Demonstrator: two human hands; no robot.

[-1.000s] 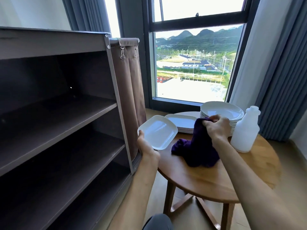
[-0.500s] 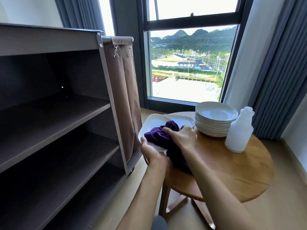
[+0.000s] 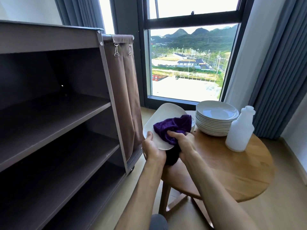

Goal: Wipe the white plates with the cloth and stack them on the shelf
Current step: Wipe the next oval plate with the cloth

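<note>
My left hand grips the near edge of a white squarish plate, which is tilted up towards me over the table's left edge. My right hand holds a bunched purple cloth and presses it on the plate's face. A stack of several round white plates stands on the round wooden table. More squarish plates lie behind the cloth, mostly hidden. The dark brown shelf unit stands at the left with bare boards.
A white plastic bottle stands right of the plate stack. A brown fabric bag hangs on the shelf unit's right side, close to the held plate. Window and grey curtains lie behind the table.
The cloth moved from the table onto the plate and now covers more of its face. The plate has tilted up towards me. The view has shifted closer.
</note>
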